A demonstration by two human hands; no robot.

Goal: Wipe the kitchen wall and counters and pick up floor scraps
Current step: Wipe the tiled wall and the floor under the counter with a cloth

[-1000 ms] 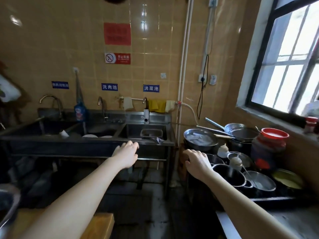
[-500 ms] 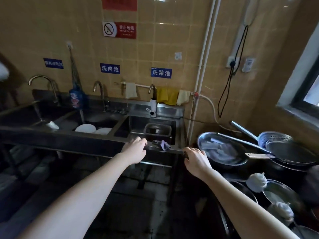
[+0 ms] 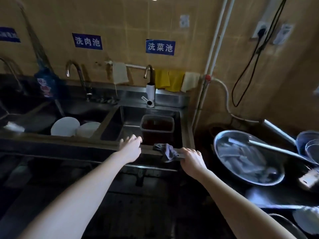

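A crumpled grey cloth (image 3: pixel 167 151) hangs over the front rim of the steel sink unit (image 3: pixel 96 144). My right hand (image 3: pixel 191 158) hovers just right of the cloth, fingers loosely curled and nearly touching it. My left hand (image 3: pixel 130 146) reaches over the same rim a little to the cloth's left, fingers relaxed, holding nothing. Behind the sinks rises the tan tiled wall (image 3: pixel 131 25) with blue labels.
A plastic bin (image 3: pixel 157 125) stands in the right basin, white plates (image 3: pixel 65 126) in the middle one. Yellow and white cloths (image 3: pixel 170 80) hang on a rail by the tap (image 3: pixel 149 83). A large steel pan (image 3: pixel 245 156) and other cookware crowd the right. Dark floor lies below.
The view has moved closer to the sinks. Both hands have advanced to the sink's front rim, the right one closing in on the grey cloth.
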